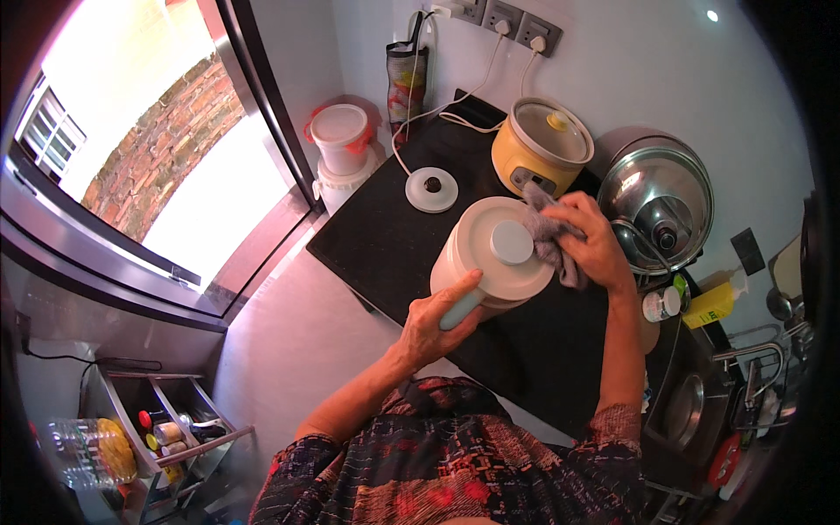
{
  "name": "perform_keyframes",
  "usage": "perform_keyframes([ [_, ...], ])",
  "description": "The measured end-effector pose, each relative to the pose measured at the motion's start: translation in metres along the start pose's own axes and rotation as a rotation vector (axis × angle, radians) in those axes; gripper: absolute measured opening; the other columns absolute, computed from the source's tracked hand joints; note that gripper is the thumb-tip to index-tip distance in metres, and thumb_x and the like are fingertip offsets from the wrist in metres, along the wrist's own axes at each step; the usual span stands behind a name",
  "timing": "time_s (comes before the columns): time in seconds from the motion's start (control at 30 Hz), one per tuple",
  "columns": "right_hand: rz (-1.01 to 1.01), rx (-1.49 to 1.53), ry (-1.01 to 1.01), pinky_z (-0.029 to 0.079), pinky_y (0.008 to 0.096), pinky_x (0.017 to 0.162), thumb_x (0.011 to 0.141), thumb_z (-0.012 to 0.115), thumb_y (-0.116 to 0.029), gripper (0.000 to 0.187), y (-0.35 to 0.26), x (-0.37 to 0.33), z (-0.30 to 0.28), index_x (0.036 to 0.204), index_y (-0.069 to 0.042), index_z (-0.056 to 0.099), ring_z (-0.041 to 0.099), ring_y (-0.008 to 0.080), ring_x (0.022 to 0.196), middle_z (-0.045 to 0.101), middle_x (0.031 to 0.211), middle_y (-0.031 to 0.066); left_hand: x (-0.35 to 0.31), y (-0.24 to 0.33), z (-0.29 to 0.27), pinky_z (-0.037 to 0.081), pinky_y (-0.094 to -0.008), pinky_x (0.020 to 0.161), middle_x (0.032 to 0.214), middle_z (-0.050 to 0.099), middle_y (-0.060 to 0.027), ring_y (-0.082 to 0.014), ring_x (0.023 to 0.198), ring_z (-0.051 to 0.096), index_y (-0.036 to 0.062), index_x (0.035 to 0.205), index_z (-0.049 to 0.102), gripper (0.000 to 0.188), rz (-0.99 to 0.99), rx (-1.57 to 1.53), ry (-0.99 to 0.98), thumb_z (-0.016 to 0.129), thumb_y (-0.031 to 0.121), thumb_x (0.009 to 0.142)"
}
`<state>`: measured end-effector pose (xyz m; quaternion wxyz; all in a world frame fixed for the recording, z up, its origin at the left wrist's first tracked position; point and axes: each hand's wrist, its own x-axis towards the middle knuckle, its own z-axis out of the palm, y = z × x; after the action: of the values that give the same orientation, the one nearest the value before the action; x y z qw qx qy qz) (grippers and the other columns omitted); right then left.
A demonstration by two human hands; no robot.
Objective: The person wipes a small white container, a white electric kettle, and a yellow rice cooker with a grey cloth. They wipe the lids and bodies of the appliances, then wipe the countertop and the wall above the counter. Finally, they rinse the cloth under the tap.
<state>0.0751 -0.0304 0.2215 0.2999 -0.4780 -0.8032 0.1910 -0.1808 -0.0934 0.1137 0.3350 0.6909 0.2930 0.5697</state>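
A cream electric kettle (448,259) with a round lid and a pale knob is held up over the black counter (376,227). My left hand (435,325) is wrapped round its grey-green handle (461,310). At the kettle's right side, my right hand (592,236) grips a grey cloth (549,229) that touches the lid's edge. The white round kettle base (431,190), with a dark centre and a cord, lies on the counter to the left. Just beyond the cloth stands a yellow electric cooker (521,149) with a glass lid.
A large steel pot lid (658,206) leans at the back right. A white jar (661,304) and a yellow packet (709,304) are near the sink (691,411). White tubs (339,129) stand beside the door. Bottles fill a rack (131,402) at lower left. Plugged cords hang from wall sockets (503,19).
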Motion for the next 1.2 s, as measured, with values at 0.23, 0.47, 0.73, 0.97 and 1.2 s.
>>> perform_keyframes([
  [0.23, -0.175, 0.202, -0.435, 0.038, 0.0337, 0.099, 0.068, 0.055, 0.001, 0.030, -0.023, 0.078, 0.025, 0.093, -0.009, 0.068, 0.050, 0.0271, 0.112, 0.052, 0.115, 0.0104, -0.001, 0.001, -0.004, 0.054, -0.0366, 0.078, 0.096, 0.068, -0.0209, -0.0315, 0.089, 0.069, 0.0116, 0.133, 0.052, 0.059, -0.078, -0.051, -0.038, 0.071, 0.002, 0.078],
  [0.47, -0.591, -0.156, -0.628, 0.040, 0.0404, 0.090, 0.067, 0.067, -0.010, 0.024, -0.079, 0.073, 0.052, 0.090, -0.015, 0.067, 0.050, 0.0286, 0.107, 0.053, 0.118, 0.0092, -0.007, -0.005, -0.005, 0.055, -0.0372, 0.078, 0.095, 0.067, -0.0215, -0.0350, 0.088, 0.068, 0.0084, 0.129, 0.055, 0.053, -0.101, 0.006, -0.063, 0.071, 0.004, 0.079],
  [0.73, -0.160, -0.201, -0.132, 0.042, 0.0397, 0.090, 0.079, 0.056, -0.004, 0.036, 0.002, 0.068, 0.033, 0.115, -0.008, 0.060, 0.053, 0.0311, 0.099, 0.055, 0.106, 0.0116, -0.003, -0.001, 0.001, 0.055, -0.0372, 0.080, 0.101, 0.067, -0.0228, -0.0340, 0.094, 0.067, 0.0079, 0.129, 0.055, 0.054, -0.061, -0.004, 0.000, 0.072, 0.004, 0.078],
  [0.97, -0.197, -0.152, 0.246, 0.045, 0.0370, 0.083, 0.071, 0.062, 0.005, 0.044, -0.020, -0.028, 0.034, 0.113, -0.007, 0.061, 0.051, 0.0295, 0.095, 0.051, 0.104, 0.0117, -0.004, -0.001, -0.003, 0.052, -0.0343, 0.079, 0.102, 0.067, -0.0192, -0.0242, 0.093, 0.067, 0.0046, 0.145, 0.027, 0.076, -0.038, 0.084, 0.000, 0.068, 0.001, 0.082],
  [1.2, -0.429, -0.492, 0.214, 0.039, 0.0410, 0.086, 0.069, 0.070, -0.009, 0.039, -0.073, -0.025, 0.066, 0.108, -0.013, 0.065, 0.050, 0.0279, 0.098, 0.051, 0.106, 0.0114, -0.005, -0.005, -0.007, 0.050, -0.0356, 0.080, 0.097, 0.068, -0.0181, -0.0257, 0.089, 0.066, 0.0051, 0.149, -0.006, 0.099, -0.162, -0.044, -0.093, 0.068, 0.006, 0.083],
])
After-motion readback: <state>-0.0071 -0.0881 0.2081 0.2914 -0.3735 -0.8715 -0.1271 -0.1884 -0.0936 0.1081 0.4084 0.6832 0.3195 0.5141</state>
